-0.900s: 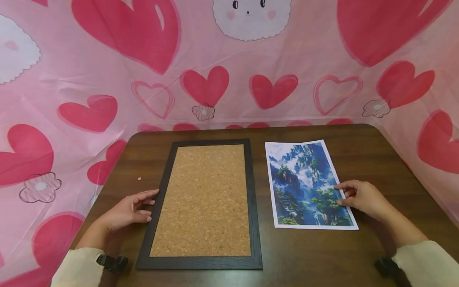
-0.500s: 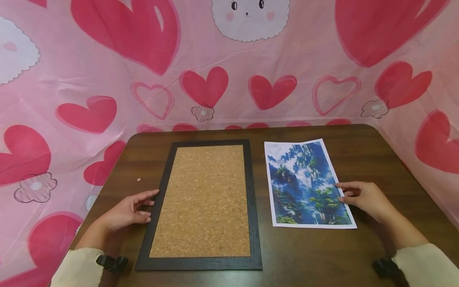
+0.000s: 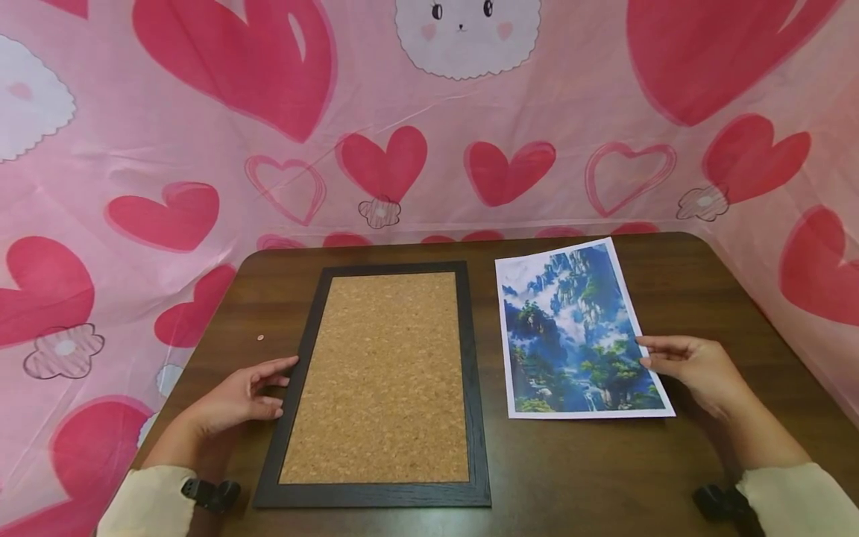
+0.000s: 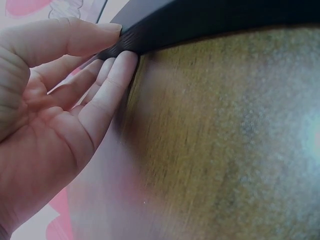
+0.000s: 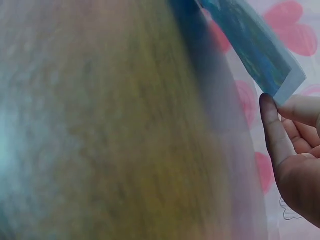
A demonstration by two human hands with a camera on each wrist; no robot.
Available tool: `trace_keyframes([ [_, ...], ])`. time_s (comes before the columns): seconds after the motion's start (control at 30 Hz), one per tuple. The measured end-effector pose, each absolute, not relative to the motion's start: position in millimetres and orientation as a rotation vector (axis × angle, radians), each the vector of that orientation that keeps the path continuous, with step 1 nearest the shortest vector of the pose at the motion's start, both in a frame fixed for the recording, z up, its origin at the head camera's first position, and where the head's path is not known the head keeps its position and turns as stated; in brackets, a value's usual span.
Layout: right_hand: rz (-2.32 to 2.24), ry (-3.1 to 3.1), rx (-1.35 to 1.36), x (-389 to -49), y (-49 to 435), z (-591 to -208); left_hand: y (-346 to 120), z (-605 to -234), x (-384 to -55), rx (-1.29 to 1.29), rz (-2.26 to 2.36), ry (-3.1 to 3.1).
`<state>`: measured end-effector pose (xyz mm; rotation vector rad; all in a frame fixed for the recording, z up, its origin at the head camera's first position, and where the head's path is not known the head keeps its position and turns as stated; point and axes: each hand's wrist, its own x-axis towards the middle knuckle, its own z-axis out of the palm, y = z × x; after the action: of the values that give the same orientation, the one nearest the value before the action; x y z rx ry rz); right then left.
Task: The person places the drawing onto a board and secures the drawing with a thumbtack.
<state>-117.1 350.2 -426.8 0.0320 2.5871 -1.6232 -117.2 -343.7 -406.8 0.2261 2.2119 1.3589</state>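
Observation:
A cork board [image 3: 382,380] in a black wooden frame [image 3: 376,494] lies flat at the middle left of the table. My left hand [image 3: 244,403] rests beside it, fingertips touching the frame's left edge; the left wrist view shows thumb and fingertips against the dark side. On the right is a paper print [image 3: 570,335] of blue mountains, trees and a waterfall, with a white border. My right hand [image 3: 705,369] pinches its right edge between thumb and fingers, and the sheet tilts, its far right corner raised. The right wrist view catches this grip at the paper's edge.
A tiny round pale disc [image 3: 260,338] lies on the table [image 3: 577,477] left of the frame. Pink cloth [image 3: 443,104] printed with hearts hangs behind and along both sides. Each wrist carries a black device, such as the left one [image 3: 211,492].
My right hand has shifted slightly right and lifted the print, whose right side now stands higher than before. The left hand and the framed cork board have stayed in place.

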Motion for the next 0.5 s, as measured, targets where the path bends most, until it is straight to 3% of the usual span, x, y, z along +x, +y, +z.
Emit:
trace_keyframes([
  [0.5, -1.899, 2.481, -0.003, -118.8, 344.8, -417.3, -345.5, -409.9, -117.5, 0.238, 1.367, 2.220],
])
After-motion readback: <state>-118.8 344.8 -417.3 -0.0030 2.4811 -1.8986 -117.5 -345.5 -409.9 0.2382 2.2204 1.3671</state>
